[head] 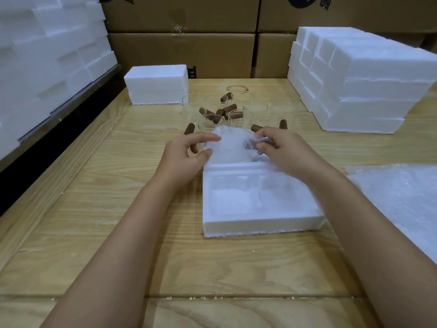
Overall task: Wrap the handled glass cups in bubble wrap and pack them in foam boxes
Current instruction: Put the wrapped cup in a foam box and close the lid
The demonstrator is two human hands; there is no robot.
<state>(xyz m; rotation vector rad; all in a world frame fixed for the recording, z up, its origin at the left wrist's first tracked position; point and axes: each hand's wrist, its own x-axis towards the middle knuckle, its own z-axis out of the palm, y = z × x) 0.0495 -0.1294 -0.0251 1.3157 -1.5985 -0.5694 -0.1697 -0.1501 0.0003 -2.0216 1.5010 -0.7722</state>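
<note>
Bubble-wrapped cup (230, 151) held over the foam box's (260, 223) far edge, long axis left–right, brown handle (250, 145) pointing right; left hand (186, 159) pinches the wrap (221, 137), right hand's (282, 151) curled fingers pinch the handle. Box wells: contents indistinct.

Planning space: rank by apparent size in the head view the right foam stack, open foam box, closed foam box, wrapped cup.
1. right foam stack
2. open foam box
3. closed foam box and wrapped cup: these look alike, and the box sits farther away, so they are left unranked.
</note>
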